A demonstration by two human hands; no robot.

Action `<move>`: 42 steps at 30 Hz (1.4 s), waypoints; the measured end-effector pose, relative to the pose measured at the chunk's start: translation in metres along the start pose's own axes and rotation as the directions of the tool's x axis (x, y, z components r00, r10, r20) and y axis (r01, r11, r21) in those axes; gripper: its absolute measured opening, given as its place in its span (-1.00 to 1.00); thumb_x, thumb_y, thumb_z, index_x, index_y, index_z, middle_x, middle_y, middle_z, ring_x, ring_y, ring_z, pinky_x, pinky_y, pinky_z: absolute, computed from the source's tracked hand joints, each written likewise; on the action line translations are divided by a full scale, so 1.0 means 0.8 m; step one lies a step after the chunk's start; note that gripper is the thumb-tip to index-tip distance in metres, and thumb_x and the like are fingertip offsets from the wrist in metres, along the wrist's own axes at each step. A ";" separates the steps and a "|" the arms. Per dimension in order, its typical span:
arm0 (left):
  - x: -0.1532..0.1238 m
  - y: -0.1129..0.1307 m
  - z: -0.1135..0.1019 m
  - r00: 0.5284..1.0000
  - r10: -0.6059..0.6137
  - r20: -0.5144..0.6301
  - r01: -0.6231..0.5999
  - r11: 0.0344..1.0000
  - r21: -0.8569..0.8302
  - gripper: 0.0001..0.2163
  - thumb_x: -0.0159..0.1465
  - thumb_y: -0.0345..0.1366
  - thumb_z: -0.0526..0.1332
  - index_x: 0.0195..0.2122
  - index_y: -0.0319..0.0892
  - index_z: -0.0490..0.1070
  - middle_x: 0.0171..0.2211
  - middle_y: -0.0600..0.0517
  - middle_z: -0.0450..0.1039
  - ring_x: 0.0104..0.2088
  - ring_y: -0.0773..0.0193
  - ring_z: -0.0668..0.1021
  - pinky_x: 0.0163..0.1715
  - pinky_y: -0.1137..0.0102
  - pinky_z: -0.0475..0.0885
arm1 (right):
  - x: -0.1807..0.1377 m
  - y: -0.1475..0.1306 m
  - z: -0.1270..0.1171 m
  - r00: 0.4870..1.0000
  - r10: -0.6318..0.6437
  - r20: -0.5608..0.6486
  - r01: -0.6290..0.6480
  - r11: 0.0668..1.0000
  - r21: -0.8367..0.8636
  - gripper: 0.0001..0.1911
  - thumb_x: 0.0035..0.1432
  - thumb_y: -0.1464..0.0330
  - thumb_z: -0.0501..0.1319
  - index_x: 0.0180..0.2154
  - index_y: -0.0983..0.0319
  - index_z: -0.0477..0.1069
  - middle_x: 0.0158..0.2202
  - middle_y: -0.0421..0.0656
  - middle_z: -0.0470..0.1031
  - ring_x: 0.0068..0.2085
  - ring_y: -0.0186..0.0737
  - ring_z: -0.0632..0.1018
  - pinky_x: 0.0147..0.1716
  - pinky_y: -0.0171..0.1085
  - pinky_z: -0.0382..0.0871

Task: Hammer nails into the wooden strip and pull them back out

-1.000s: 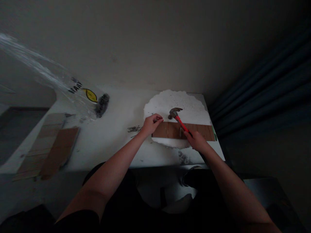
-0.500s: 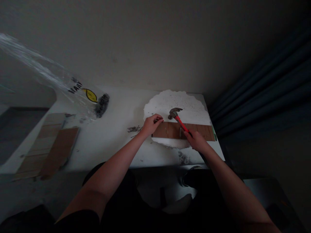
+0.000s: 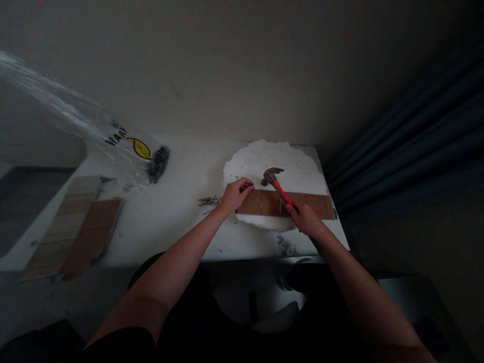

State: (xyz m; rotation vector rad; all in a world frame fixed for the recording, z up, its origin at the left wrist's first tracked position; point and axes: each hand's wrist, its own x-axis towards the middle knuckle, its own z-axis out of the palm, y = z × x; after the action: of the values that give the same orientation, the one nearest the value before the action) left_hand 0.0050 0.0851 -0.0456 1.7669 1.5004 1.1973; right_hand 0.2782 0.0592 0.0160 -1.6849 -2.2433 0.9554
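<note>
A brown wooden board (image 3: 264, 202) lies across a round white foam slab (image 3: 295, 169) at the right end of the white table (image 3: 170, 222). My right hand (image 3: 307, 220) grips the red handle of a claw hammer (image 3: 275, 181), whose metal head hovers above the board's far edge. My left hand (image 3: 236, 193) is pinched at the board's left end; what it holds is too small to make out. A small pile of nails (image 3: 208, 201) lies on the table just left of that hand.
A clear plastic bag (image 3: 121, 151) with a yellow label and a dark clump inside lies at the table's back left. More wooden boards (image 3: 75, 227) are stacked at the left end. A dark curtain (image 3: 408, 141) hangs on the right. The wall stands close behind.
</note>
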 end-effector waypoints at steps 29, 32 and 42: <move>0.001 0.004 0.003 0.999 0.031 0.017 -0.033 0.977 0.210 -0.84 0.31 -0.20 0.20 -0.23 -0.14 0.53 -0.27 -0.04 0.60 -0.24 0.15 0.60 -0.17 0.29 0.44 | -0.042 -0.059 -0.028 0.991 -0.126 -0.042 0.117 0.979 -0.169 -0.62 0.39 0.17 -0.04 -0.21 0.22 0.45 -0.41 -0.08 0.55 -0.40 -0.18 0.51 -0.40 -0.27 0.16; 0.001 0.005 0.003 1.000 0.017 0.011 -0.019 0.976 0.216 -0.84 0.31 -0.20 0.20 -0.24 -0.15 0.52 -0.28 -0.05 0.60 -0.25 0.15 0.59 -0.19 0.28 0.45 | -0.038 -0.062 -0.027 0.992 -0.128 -0.022 0.121 0.973 -0.198 -0.65 0.39 0.20 -0.03 -0.22 0.22 0.45 -0.39 -0.07 0.55 -0.37 -0.16 0.53 -0.38 -0.26 0.17; 0.004 0.001 0.001 0.999 -0.006 0.040 0.002 0.995 0.096 -0.87 0.28 -0.22 0.22 -0.26 -0.13 0.51 -0.28 0.00 0.59 -0.26 0.22 0.59 -0.15 0.32 0.46 | -0.061 -0.084 -0.050 0.941 -0.191 -0.280 0.266 0.929 0.257 -0.63 0.37 0.09 -0.04 -0.15 0.21 0.34 -0.50 -0.22 0.43 -0.55 -0.34 0.41 -0.48 -0.32 0.28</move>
State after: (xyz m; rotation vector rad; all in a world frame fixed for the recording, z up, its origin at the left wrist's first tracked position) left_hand 0.0062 0.0878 -0.0442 1.8386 1.5608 1.0979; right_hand 0.2614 0.0197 0.0980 -1.3004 -1.9680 0.9062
